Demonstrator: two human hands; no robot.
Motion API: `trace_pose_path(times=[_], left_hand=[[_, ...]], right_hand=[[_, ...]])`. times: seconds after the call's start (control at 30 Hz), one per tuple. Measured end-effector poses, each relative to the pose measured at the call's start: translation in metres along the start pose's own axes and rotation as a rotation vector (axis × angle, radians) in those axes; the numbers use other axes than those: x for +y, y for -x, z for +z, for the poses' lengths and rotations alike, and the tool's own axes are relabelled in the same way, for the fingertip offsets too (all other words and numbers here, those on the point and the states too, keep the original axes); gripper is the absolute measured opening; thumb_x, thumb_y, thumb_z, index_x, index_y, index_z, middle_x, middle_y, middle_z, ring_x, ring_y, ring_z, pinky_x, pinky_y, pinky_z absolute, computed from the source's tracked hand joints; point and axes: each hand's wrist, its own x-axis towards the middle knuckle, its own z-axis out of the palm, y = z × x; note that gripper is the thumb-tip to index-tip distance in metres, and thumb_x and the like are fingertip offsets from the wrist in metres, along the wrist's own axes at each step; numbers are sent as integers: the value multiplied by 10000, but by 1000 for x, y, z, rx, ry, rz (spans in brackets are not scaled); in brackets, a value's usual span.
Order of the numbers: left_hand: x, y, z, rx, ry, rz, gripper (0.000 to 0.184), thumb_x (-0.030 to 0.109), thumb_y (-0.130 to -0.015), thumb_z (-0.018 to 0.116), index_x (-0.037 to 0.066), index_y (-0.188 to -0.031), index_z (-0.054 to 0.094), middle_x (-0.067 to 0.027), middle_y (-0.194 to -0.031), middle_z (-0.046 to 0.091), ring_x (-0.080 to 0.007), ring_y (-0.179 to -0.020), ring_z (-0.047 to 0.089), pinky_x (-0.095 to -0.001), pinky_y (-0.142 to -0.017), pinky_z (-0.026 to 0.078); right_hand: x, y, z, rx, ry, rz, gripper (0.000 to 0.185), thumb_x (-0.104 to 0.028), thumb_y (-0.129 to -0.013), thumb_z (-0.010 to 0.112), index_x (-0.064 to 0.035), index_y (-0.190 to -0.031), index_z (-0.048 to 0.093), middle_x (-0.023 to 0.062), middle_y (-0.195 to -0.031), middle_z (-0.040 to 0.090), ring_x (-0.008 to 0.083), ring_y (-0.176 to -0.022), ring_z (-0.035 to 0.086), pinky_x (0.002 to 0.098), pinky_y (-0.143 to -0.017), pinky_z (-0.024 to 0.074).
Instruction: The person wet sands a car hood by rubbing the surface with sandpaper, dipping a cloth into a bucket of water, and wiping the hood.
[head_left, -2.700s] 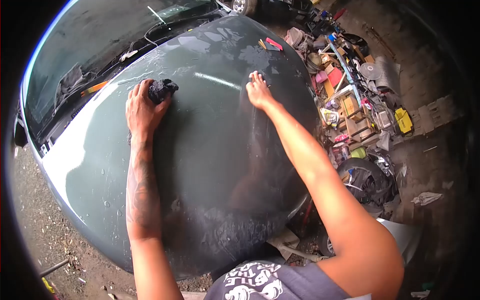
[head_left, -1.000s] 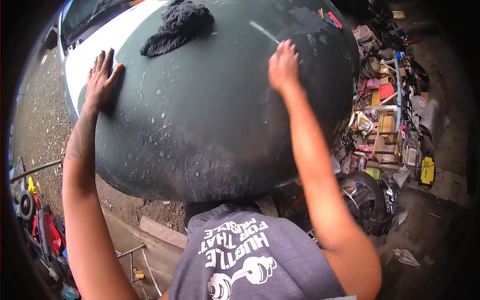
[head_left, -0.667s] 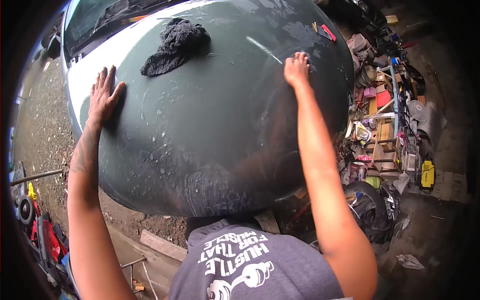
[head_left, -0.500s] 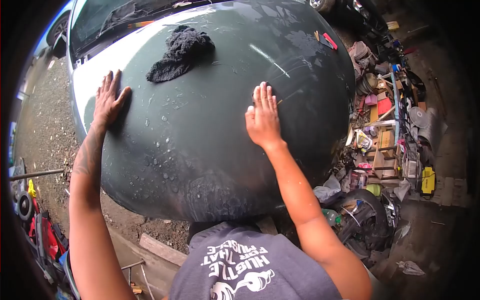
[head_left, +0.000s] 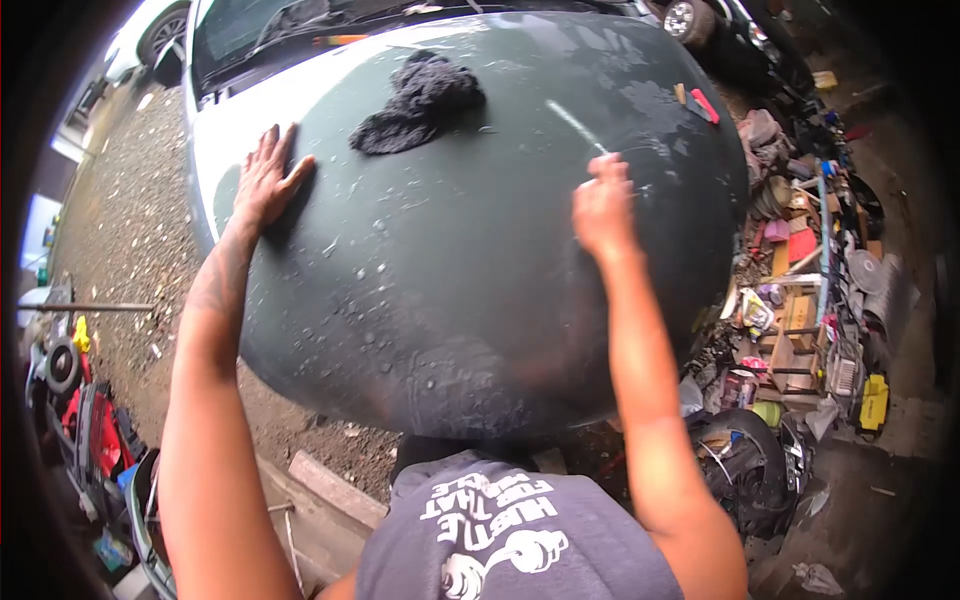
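Open and flat, my left hand (head_left: 268, 185) rests on the hood (head_left: 450, 240); my right hand (head_left: 604, 200) is bent and blurred over it, so I cannot tell if it grips something. Farther, the dark cloth (head_left: 420, 102) lies crumpled on the hood.

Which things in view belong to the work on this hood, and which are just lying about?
In the work:
- hood
- left hand, flat on it
- right hand
- dark cloth
- probably the red piece on the hood

Lying about:
- yellow object
- rod
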Motion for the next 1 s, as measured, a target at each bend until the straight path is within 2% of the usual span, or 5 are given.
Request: trace_pose_path(times=[0.2,0.33,0.67,0.77,1.0], left_hand=[[1,-3,-1,3,-12,-8,840,737,-896,357,230,-1552,224,-156,-1610,165,-326,-1493,127,-497,-1199,98],[29,-25,41,331,432,16,849,628,-912,481,142,-1552,207,-200,-1605,140,-363,-1485,133,-515,-1190,117],[320,-90,23,38,436,-96,797,493,-977,369,32,-1550,60,-294,-1588,20,-497,-1455,83,-595,-1169,61],[256,-119,47,-112,327,365,604,438,-1033,296,184,-1558,138,-223,-1596,124,-505,-1442,129,-676,-1117,133],[43,10,-10,-86,29,5,766,648,-928,418,227,-1545,251,-137,-1618,146,-353,-1493,111,-550,-1185,94]], right_hand=[[80,-40,9,-55,245,293,642,-297,-957,318,58,-1488,258,243,-1590,149,356,-1490,125,442,-1213,100],[77,-46,16,-42,312,310,646,-302,-951,350,83,-1465,282,259,-1571,200,376,-1478,158,446,-1210,118],[74,-45,16,-15,220,306,666,-305,-936,360,77,-1474,270,240,-1582,184,367,-1483,141,443,-1214,113],[73,-40,13,-29,205,269,659,-293,-931,376,83,-1463,281,257,-1576,185,378,-1480,146,461,-1208,132],[6,40,16,53,93,-250,589,-188,-873,452,112,-1370,349,306,-1363,416,452,-1325,366,530,-1108,294]])
